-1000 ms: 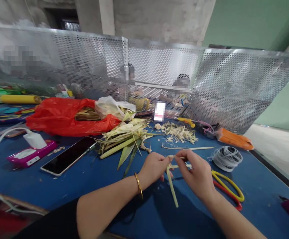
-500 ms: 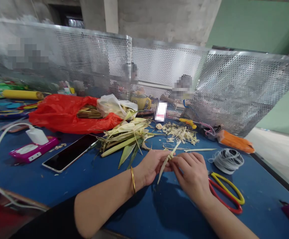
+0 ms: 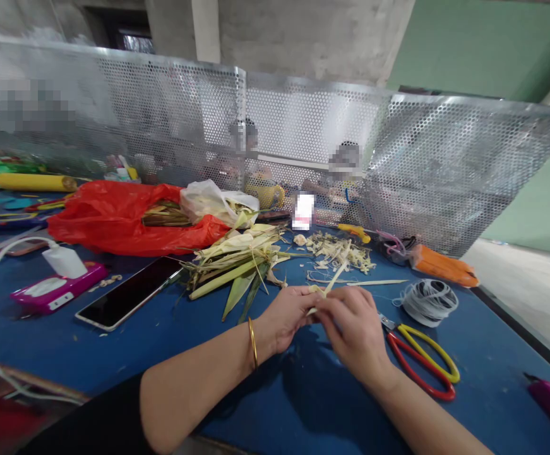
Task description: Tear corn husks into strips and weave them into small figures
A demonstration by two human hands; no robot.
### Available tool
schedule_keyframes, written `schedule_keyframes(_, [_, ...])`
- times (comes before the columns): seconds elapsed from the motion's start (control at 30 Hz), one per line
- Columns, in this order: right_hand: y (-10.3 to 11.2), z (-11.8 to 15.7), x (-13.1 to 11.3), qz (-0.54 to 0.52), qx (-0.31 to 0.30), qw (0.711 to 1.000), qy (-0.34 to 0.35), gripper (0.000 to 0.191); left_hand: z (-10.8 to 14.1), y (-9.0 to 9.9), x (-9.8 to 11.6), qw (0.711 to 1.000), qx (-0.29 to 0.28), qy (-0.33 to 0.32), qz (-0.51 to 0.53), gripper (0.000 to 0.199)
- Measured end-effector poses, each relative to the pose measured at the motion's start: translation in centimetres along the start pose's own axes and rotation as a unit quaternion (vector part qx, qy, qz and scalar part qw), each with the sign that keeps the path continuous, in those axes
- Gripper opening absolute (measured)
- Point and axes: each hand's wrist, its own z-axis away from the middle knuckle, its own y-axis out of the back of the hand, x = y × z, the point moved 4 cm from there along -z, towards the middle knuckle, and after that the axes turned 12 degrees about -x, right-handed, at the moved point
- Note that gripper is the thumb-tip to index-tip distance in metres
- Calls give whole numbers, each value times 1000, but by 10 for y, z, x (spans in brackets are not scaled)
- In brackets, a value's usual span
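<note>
A pale strip of dried husk [image 3: 335, 278] is pinched between my two hands above the blue table. My left hand [image 3: 288, 316], below a gold bangle, grips a folded part of it from the left. From the right, my right hand [image 3: 354, 325] closes its thumb and fingers on the same piece, hiding much of the fold. One end sticks up and away past the fingers. Beyond the hands lie a bundle of husks and leaves [image 3: 237, 262] and a heap of small husk scraps [image 3: 343, 251]. Scissors [image 3: 421, 360] with red and yellow handles rest beside my right wrist.
A coil of grey cord [image 3: 430, 303] and an orange packet [image 3: 445, 265] lie to the right. Leftward are a phone [image 3: 130, 294], a magenta power strip [image 3: 59, 287] with a white cable, and a red plastic bag [image 3: 113, 218]. A perforated metal screen [image 3: 161, 114] stands behind; people show through it.
My right hand has shifted slightly left, closer to my left hand. The husk end that hung down toward me is now mostly hidden by my fingers. The view has turned slightly.
</note>
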Motion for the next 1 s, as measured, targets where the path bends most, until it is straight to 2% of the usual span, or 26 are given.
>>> schedule_keyframes(0.07, [3, 1, 17, -107, 55, 985, -123, 14, 0, -1, 2, 1000, 1, 0, -10, 18])
schedule_keyframes(0.1, [1, 2, 25, -158, 63, 970, -172, 14, 0, -2, 3, 1000, -2, 1, -15, 18])
schedule_keyframes(0.2, [-13, 3, 40, -283, 32, 919, -273, 19, 1, -3, 3, 999, 0, 7, -32, 17])
schedule_keyframes(0.3, [-26, 5, 46, -346, -5, 879, -327, 23, 2, -2, 0, 999, 16, 24, -38, 17])
schedule_keyframes(0.4, [-34, 7, 46, -412, -31, 845, -340, 22, 1, -1, -1, 998, 35, 33, -44, 17])
schedule_keyframes(0.47, [-36, 8, 44, -445, -35, 829, -336, 23, 0, 3, 1, 996, 70, 21, -45, 13])
schedule_keyframes(0.53, [-33, 8, 40, -432, -39, 840, -326, 22, -1, 10, 6, 992, 115, -9, -58, 9])
schedule_keyframes(0.63, [-25, 6, 31, -369, -56, 887, -272, 12, -2, 20, 14, 980, 164, -51, -96, 9])
schedule_keyframes(0.77, [-13, 0, 13, -216, -108, 966, -93, 32, -1, 25, 21, 969, 200, -66, -132, 13])
schedule_keyframes(0.83, [-8, -3, 6, -124, -120, 985, -1, 34, -1, 22, 21, 968, 189, -70, -146, 14])
schedule_keyframes(0.9, [-3, -4, 2, -56, -96, 992, 51, 31, -1, 17, 20, 972, 160, -73, -154, 14])
schedule_keyframes(1.0, [5, -4, 7, -19, -27, 999, 30, 24, -2, 11, 16, 973, 120, -75, -184, 12])
